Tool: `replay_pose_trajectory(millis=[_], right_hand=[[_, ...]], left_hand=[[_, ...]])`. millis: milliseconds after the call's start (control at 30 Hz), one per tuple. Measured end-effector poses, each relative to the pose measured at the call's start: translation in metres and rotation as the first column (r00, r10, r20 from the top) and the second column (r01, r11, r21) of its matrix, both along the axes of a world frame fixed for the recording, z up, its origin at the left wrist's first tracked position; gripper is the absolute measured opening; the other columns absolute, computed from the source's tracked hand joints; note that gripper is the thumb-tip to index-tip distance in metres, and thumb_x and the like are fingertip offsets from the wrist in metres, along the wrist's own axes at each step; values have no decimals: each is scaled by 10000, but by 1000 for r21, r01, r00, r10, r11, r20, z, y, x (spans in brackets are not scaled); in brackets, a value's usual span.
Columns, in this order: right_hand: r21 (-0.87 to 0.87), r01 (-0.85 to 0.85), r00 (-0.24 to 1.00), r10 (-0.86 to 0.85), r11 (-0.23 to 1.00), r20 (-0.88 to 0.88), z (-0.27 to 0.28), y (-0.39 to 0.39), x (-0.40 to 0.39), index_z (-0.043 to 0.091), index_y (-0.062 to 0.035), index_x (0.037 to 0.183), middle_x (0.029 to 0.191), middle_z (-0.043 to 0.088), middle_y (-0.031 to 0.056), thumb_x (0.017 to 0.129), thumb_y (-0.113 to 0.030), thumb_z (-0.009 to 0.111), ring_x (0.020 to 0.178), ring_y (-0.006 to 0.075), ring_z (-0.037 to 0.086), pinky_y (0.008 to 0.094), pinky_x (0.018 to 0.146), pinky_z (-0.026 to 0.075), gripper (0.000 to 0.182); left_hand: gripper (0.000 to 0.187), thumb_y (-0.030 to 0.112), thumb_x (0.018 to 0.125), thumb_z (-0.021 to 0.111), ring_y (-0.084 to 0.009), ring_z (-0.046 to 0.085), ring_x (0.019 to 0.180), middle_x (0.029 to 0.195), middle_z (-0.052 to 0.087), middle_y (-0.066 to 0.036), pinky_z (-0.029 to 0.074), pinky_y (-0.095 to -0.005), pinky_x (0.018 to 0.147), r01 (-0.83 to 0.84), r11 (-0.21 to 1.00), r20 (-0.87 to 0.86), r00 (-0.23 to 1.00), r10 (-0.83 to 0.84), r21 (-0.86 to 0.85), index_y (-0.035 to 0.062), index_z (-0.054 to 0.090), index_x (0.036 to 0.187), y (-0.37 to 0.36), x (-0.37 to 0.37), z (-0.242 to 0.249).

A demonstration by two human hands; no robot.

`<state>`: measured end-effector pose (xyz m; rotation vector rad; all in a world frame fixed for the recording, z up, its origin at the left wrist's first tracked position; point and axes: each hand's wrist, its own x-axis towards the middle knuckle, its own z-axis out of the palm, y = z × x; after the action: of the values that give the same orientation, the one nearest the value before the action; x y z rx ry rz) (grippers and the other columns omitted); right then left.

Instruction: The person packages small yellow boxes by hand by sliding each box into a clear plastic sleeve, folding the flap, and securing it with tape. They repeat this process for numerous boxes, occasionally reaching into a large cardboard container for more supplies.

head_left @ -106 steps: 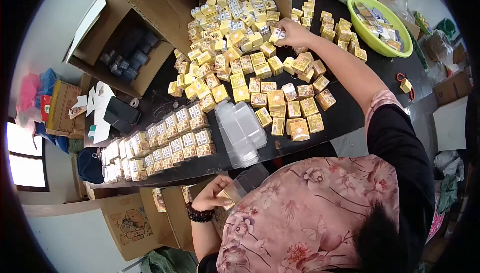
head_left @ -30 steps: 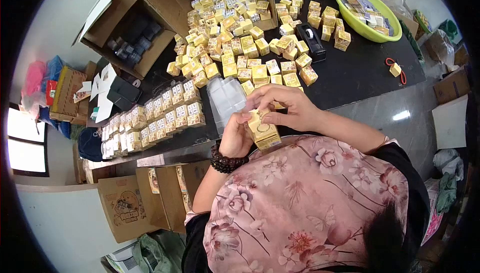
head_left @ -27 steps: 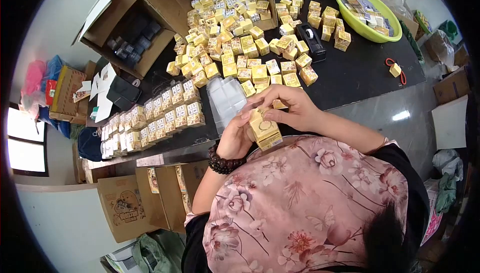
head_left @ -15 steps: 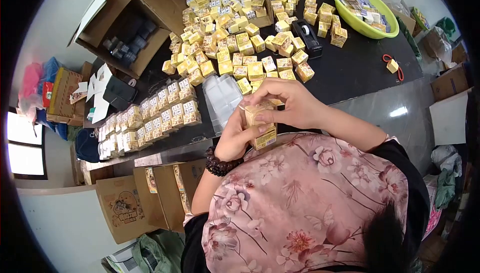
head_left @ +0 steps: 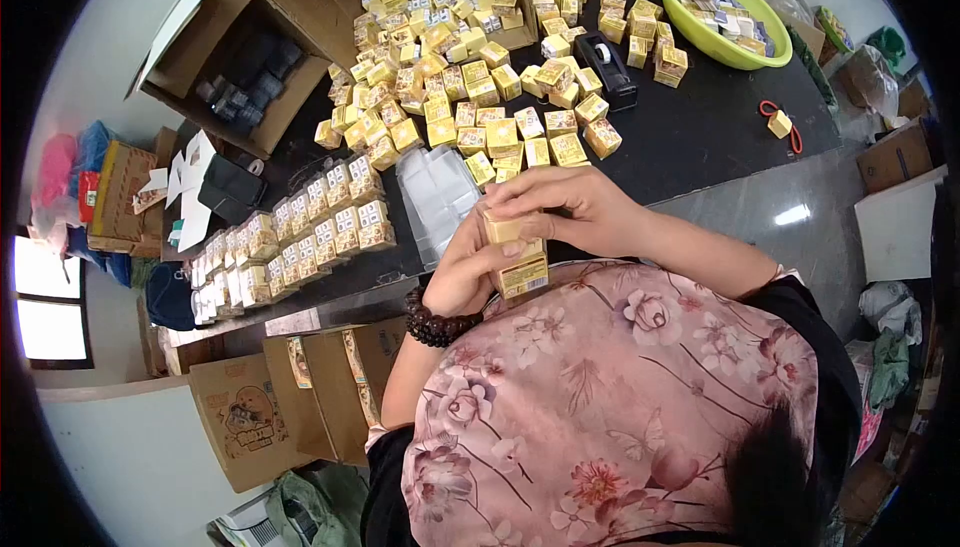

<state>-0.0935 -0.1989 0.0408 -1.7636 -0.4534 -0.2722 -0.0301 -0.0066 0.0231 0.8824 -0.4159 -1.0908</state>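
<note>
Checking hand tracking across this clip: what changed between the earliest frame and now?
The right hand drew back from the far pile of yellow boxes and joined the left hand, which rose from the lap. Both now hold one stack of small yellow boxes at the chest. The tape dispenser, hidden before, now shows. Unchanged: the green basin, the clear sleeves and the rows of packed boxes.

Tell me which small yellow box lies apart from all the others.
The small yellow cardboard box beside the red-handled scissors, alone at the black table's right end.
</note>
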Motion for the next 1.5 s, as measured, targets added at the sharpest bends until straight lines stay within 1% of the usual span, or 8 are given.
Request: replay_pose_trajectory(millis=[233,400,567,633,767,1200,1367,1500], right_hand=[[27,-68,997,67,997,29,-21,-15,2,648,-43,1173,1257,623,133,904,-102,645,1256,270,531,365,1036,415,275],[-288,896,365,-930,338,43,-106,-174,61,652,10,1018,1014,596,164,883,-242,663,874,240,604,328,783,504,286],[-241,700,364,-626,672,-690,-119,-230,69,680,-90,913,733,564,15,864,-229,693,622,144,538,303,623,496,148],[208,720,506,-296,662,-810,-130,-242,75,662,-113,916,771,564,-4,881,-174,674,666,134,531,305,660,500,71],[518,768,584,-83,376,-807,-127,-228,59,644,-112,986,890,584,-7,883,-116,670,834,142,552,345,783,512,107],[515,748,659,-378,419,-650,-137,-162,29,635,-40,836,838,618,23,902,-98,610,800,111,575,253,763,466,92],[363,126,947,-2,923,-322,-34,-59,1,647,-30,854,966,581,24,877,-113,666,933,107,546,256,846,433,88],[367,113,930,31,923,-366,6,-14,-1,655,-13,813,922,579,22,863,-120,700,885,95,537,248,805,427,126]], left_hand=[[588,424,939,478,-205,581,1075,1182,568,-106,472,-336,929,-215,965,142,971,194,151,-2,409,1339,-13,-5,-4],[616,408,807,567,-210,601,877,946,597,-135,498,-308,792,-232,969,124,968,220,89,0,462,1257,-10,1,-7],[605,415,819,573,-222,601,891,962,602,-136,492,-317,806,-201,973,112,976,188,116,1,469,1249,-16,4,-12],[601,416,824,573,-224,600,900,967,603,-137,489,-318,816,-215,968,125,972,199,133,2,470,1247,-17,4,-12],[596,418,831,573,-227,598,919,974,606,-136,478,-319,841,-193,973,116,977,179,127,2,471,1246,-18,6,-15],[520,332,852,532,-205,601,971,1059,569,-100,488,-339,874,-428,903,311,864,395,40,13,468,1257,-24,13,-6],[524,227,866,518,-179,484,1095,1210,497,-122,368,-291,976,-544,838,774,511,373,-45,-40,422,1305,-28,13,6],[514,166,870,565,-204,487,1097,1204,494,-135,375,-321,980,-544,825,820,398,412,-150,-37,408,1315,-28,11,4]])
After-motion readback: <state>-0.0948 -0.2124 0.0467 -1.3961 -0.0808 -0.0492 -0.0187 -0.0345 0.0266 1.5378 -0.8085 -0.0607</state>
